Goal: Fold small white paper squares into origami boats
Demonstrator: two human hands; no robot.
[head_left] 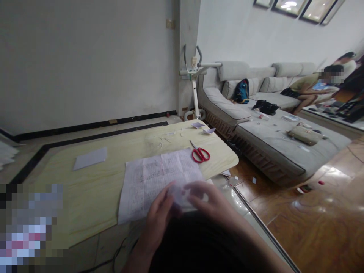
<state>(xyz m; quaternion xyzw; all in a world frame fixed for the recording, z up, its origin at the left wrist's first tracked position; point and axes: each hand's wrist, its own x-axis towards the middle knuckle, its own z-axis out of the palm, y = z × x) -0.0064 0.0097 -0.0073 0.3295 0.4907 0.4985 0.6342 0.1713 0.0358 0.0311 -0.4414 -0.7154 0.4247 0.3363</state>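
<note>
Sheet (153, 174) on table (85, 204); scissors (201, 155) at its far right corner, strips (167, 140) behind, flat paper (90, 158) left; sofa (256, 134) right of table.

The tabletop (85, 197) is pale yellow with faint streaks like wood grain. The large sheet (153, 180) is whitish lilac with rows of dark marks; at two o'clock from it, the scissors (198, 149) have red handles. Towards three o'clock, the floor (324, 212) is brown with darker swirls.

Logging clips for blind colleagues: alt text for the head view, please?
Left hand and right hand hold blurred pale paper near a large sheet on a table. Red scissors lie at the sheet's far right corner; a sofa stands to the right.
</note>
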